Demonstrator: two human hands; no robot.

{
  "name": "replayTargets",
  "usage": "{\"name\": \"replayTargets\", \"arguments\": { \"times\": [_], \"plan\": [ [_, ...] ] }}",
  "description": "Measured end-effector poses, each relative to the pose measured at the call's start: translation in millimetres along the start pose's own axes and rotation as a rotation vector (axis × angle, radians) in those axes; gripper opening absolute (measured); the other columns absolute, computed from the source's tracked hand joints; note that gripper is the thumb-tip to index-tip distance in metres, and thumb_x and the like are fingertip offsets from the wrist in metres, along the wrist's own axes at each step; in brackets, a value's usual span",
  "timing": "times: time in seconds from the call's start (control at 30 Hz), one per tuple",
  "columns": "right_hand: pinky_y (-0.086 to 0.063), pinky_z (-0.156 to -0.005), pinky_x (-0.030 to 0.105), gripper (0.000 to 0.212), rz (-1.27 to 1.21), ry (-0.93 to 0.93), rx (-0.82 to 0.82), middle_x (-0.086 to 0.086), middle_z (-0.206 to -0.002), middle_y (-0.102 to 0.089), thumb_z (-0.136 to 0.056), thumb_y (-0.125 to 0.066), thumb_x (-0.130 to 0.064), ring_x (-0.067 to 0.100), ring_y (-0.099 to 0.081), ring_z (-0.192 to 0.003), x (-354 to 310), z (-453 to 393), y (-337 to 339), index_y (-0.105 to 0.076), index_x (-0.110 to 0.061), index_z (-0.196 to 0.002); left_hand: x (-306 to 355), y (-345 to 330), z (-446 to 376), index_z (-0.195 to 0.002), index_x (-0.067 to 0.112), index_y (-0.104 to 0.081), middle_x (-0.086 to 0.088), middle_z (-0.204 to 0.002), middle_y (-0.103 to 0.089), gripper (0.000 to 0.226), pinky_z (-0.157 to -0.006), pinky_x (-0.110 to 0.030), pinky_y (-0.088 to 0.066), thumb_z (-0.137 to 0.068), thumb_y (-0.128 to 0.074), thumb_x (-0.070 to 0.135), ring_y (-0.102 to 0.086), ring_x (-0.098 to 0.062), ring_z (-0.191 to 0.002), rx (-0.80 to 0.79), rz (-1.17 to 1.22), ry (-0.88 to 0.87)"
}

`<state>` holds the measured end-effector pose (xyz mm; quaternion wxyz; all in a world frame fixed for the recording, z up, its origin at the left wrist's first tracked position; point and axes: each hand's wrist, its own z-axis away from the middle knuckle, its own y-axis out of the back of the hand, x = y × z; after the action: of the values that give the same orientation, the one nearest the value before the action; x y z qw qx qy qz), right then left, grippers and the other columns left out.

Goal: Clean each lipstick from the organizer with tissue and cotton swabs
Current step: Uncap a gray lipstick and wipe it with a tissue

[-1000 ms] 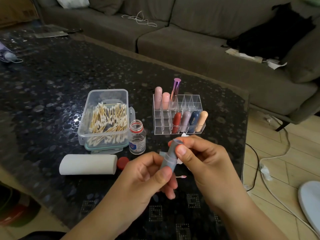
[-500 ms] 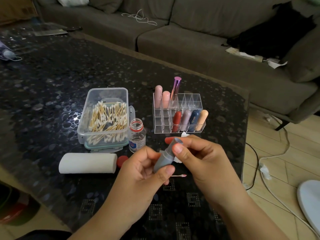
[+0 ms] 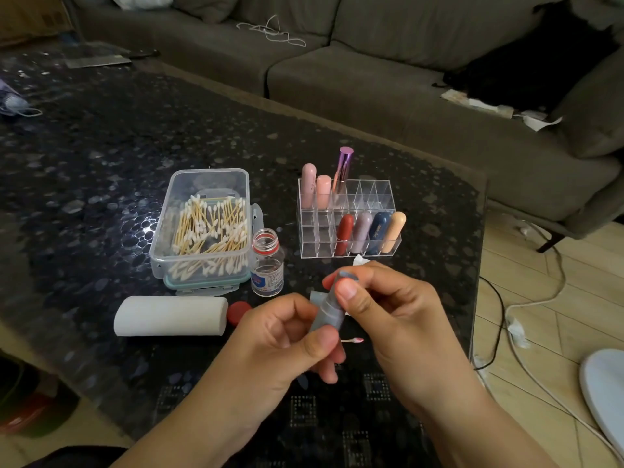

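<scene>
Gripping one grey lipstick point(image 3: 327, 310), both hands point(image 3: 337, 336) face an organizer point(image 3: 381, 194) holding seven.

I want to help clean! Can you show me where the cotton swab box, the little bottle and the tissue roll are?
cotton swab box point(image 3: 206, 184): head view, on its clear far wall.
little bottle point(image 3: 267, 275): head view, on its labelled body.
tissue roll point(image 3: 169, 315): head view, on its white side.

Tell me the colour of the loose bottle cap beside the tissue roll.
The bottle cap is red, seen in the head view.
</scene>
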<state>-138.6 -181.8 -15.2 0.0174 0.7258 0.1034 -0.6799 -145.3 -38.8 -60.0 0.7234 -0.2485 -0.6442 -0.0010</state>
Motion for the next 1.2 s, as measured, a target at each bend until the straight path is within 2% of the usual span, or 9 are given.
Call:
{"name": "replayTargets", "arguments": {
  "times": [0.17,0.27,0.37,0.5,0.6,0.73,0.83,1.07,1.2],
  "plan": [
    [-0.053,-0.047,0.023,0.027,-0.032,-0.034,-0.032,0.005,-0.063,-0.065,-0.075,-0.060,-0.020,0.018,-0.060,-0.051,2.5,-0.2,1.8,-0.064,0.005,-0.085,-0.6,4.4,-1.2,-0.072,0.018,-0.067,-0.012,-0.067,-0.063,0.041,-0.060,-0.031,-0.049,-0.050,-0.090,0.043,-0.058,-0.020,-0.055,-0.071,0.123,0.095],
    [-0.055,-0.050,0.024,0.023,-0.011,-0.008,-0.050,0.010,-0.075,-0.066,-0.077,-0.065,-0.021,0.017,-0.061,-0.052,3.9,-2.0,5.0,-0.067,0.000,-0.085,-1.8,3.0,-3.3,-0.077,0.018,-0.070,-0.010,-0.068,-0.062,0.041,-0.064,-0.028,-0.051,-0.051,-0.090,0.043,-0.058,-0.019,-0.059,-0.061,0.181,0.078],
    [-0.054,-0.050,0.025,0.022,0.039,0.038,-0.062,0.013,-0.083,-0.060,-0.078,-0.063,-0.020,0.017,-0.060,-0.048,4.5,-2.4,6.7,-0.067,0.000,-0.086,-3.9,2.0,-4.4,-0.084,0.017,-0.071,-0.007,-0.070,-0.060,0.049,-0.067,-0.027,-0.050,-0.056,-0.083,0.055,-0.056,-0.017,-0.063,-0.043,0.121,0.051],
    [-0.051,-0.053,0.015,0.019,0.119,0.090,-0.051,0.004,-0.079,-0.062,-0.081,-0.059,-0.022,0.015,-0.065,-0.059,3.8,-1.5,6.4,-0.067,-0.005,-0.085,-7.3,1.9,-4.4,-0.084,0.019,-0.070,-0.001,-0.066,-0.059,0.048,-0.065,-0.026,-0.047,-0.059,-0.081,0.058,-0.053,-0.015,-0.061,-0.004,-0.007,-0.004],
    [-0.052,-0.049,0.021,0.022,0.055,0.041,-0.056,0.002,-0.071,-0.064,-0.086,-0.060,-0.023,0.019,-0.063,-0.051,5.0,-1.5,6.9,-0.066,-0.002,-0.088,-4.3,1.1,-3.2,-0.077,0.020,-0.068,0.000,-0.063,-0.057,0.039,-0.062,-0.027,-0.045,-0.067,-0.076,0.056,-0.048,-0.013,-0.055,-0.100,-0.015,-0.015],
    [-0.052,-0.043,0.040,0.029,-0.067,-0.052,-0.103,0.019,-0.058,-0.062,-0.086,-0.057,-0.029,0.032,-0.058,-0.042,12.7,-2.2,5.3,-0.063,-0.002,-0.095,-1.5,4.6,-4.9,-0.087,0.003,-0.064,-0.006,-0.063,-0.054,0.053,-0.063,-0.026,-0.047,-0.071,-0.074,0.052,-0.048,-0.014,-0.055,-0.169,0.182,0.092],
    [-0.049,-0.043,0.030,0.025,-0.059,-0.090,-0.052,0.015,-0.056,-0.061,-0.084,-0.058,-0.029,0.027,-0.058,-0.041,15.8,-2.8,7.2,-0.067,-0.007,-0.092,-2.2,4.1,-6.2,-0.096,0.007,-0.067,-0.010,-0.070,-0.057,0.044,-0.065,-0.030,-0.050,-0.080,-0.067,0.048,-0.052,-0.017,-0.060,-0.251,0.371,0.183],
    [-0.050,-0.051,0.014,0.021,0.067,0.061,0.007,0.005,-0.076,-0.063,-0.078,-0.056,-0.022,0.007,-0.063,-0.054,6.3,-1.1,2.4,-0.069,-0.007,-0.084,-8.7,1.5,-7.2,-0.085,0.010,-0.072,-0.004,-0.067,-0.059,0.047,-0.061,-0.023,-0.048,-0.059,-0.084,0.048,-0.053,-0.012,-0.058,0.002,0.202,0.001],
    [-0.048,-0.057,0.009,0.019,0.119,0.087,0.041,0.005,-0.081,-0.062,-0.081,-0.058,-0.024,-0.001,-0.062,-0.061,8.9,-3.2,2.2,-0.071,-0.010,-0.084,-12.3,-4.8,-3.9,-0.086,0.021,-0.074,-0.002,-0.068,-0.066,0.041,-0.063,-0.018,-0.048,-0.058,-0.080,0.051,-0.059,-0.009,-0.061,0.192,-0.089,-0.175]
  ]
}}
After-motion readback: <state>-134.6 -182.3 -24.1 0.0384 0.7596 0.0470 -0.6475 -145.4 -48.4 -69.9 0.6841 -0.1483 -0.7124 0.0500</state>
